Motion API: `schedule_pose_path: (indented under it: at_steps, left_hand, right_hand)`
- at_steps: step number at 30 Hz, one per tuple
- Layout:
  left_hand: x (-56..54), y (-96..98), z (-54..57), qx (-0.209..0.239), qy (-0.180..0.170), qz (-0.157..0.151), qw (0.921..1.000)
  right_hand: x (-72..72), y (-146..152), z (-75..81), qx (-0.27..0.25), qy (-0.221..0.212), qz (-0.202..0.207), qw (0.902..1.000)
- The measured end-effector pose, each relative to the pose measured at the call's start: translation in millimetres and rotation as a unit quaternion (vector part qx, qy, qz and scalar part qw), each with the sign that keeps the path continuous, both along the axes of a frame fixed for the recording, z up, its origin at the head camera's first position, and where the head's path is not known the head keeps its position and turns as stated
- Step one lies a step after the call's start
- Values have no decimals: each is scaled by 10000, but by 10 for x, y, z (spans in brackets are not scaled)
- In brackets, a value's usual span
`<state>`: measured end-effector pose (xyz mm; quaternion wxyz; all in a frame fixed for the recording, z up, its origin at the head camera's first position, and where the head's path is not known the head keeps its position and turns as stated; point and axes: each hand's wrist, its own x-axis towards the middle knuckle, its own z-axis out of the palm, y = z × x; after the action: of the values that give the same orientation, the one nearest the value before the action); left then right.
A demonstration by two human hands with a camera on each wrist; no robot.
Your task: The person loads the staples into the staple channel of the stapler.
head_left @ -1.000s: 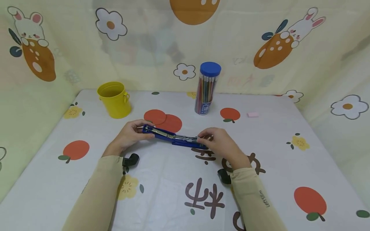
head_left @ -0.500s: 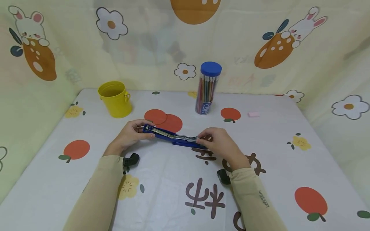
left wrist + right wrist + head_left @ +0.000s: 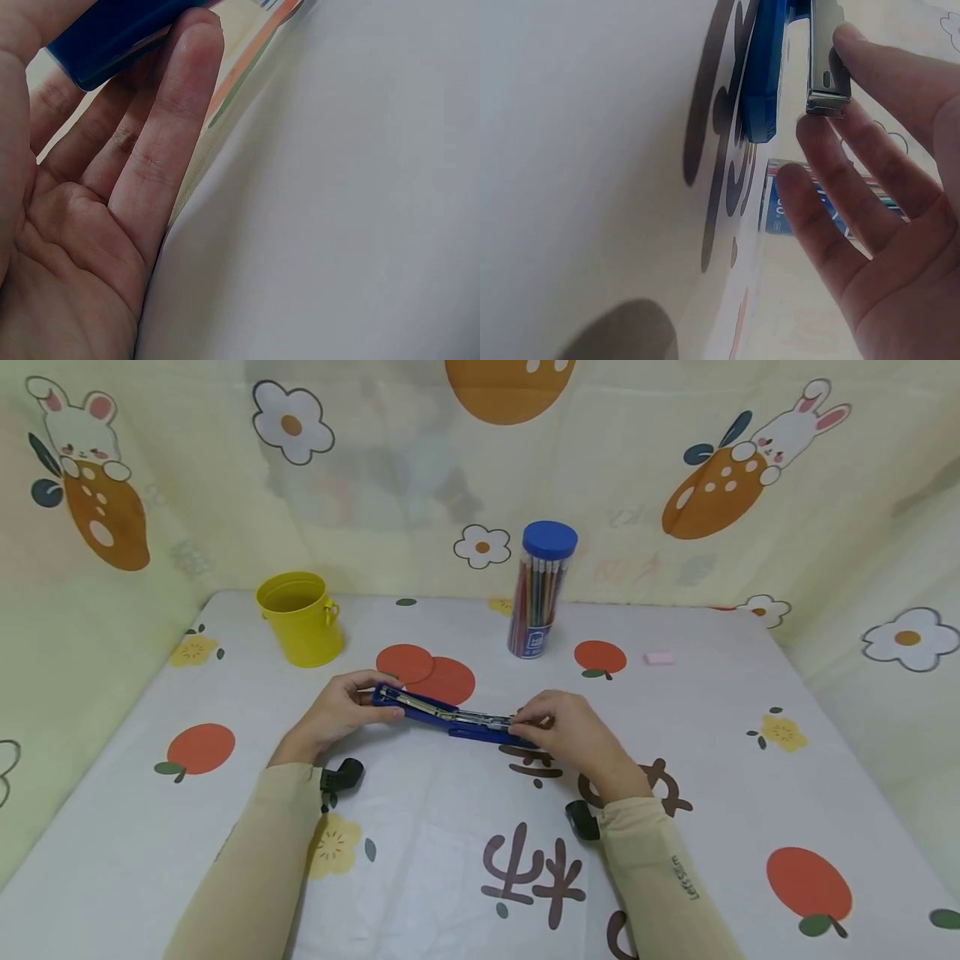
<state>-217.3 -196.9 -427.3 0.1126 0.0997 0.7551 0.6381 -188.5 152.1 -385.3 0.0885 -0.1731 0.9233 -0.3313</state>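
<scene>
A blue stapler (image 3: 480, 734) lies spread open across the middle of the table, its metal inner parts facing up. My left hand (image 3: 337, 710) grips its left end between thumb and fingers; the left wrist view shows the blue cover (image 3: 124, 37) there. At the other end, my right hand (image 3: 576, 735) pinches the metal staple channel (image 3: 827, 56). In the right wrist view the thumb lies on one side of the channel and fingers on the other. Beside it, the blue base (image 3: 763, 82) is close to the tabletop. Whether staples lie inside is too small to tell.
Behind the left hand stands a yellow bucket (image 3: 303, 631). A clear tube of pencils (image 3: 537, 597) with a blue lid is upright at the back. A pink eraser (image 3: 659, 658) lies at the back right. Patterned cloth (image 3: 405, 510) hangs along the table's rear edge.
</scene>
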Motion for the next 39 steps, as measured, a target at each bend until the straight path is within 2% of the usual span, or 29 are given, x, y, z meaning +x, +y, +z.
schedule_pose_path:
  at_steps: [8,15,21,24,30,34,37,39]
  left_hand:
    - [15,11,5,6,-17,10,10000]
    - [25,-9,-22,196,-31,-67,9998]
    - [35,-11,-13,394,-12,-117,9992]
    - [49,10,32,353,167,-94,9992]
    - [111,176,197,402,707,-3,9967]
    - [137,379,310,227,1077,-65,9939]
    - [119,595,374,-18,1382,-273,9900]
    - [102,752,396,-351,1595,-437,9856]
  right_hand:
    - [24,21,-5,41,-103,36,9999]
    - [37,70,-11,-532,-659,-287,9960]
    - [9,127,-71,-873,-711,-279,9933]
    - [6,142,-87,-1037,-747,-236,9915]
    - [19,149,-106,-1166,-840,-180,9895]
    - [4,146,-119,-1174,-876,-155,9891]
    - [-9,158,-117,-1191,-849,-157,9891]
    - [-16,170,-112,-1237,-844,-137,9886]
